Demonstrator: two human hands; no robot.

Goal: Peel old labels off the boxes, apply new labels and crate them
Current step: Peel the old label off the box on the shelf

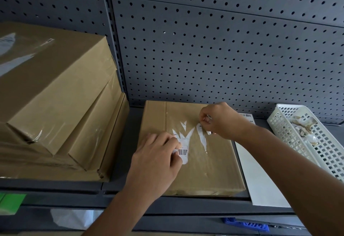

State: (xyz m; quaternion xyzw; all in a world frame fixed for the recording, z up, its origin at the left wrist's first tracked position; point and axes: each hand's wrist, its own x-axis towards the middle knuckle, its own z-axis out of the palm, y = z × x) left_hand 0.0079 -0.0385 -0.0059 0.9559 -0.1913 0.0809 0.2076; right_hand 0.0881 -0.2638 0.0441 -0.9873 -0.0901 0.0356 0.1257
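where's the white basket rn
In the head view, the white basket sits at the far right of the shelf, right of the flat box.

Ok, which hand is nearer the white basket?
Right. The right hand pinches a label strip left of the basket; the left hand pinches the barcode scrap farther left.

A dark grey metal shelf (122,161) has a perforated pegboard panel (223,49) rising behind it. On the shelf's right end stands a white lattice basket (323,148). Below the shelf: something bright green (11,202) at left, perhaps a crumpled white plastic bag (74,219) midway, a blue plastic piece (245,224) at right.
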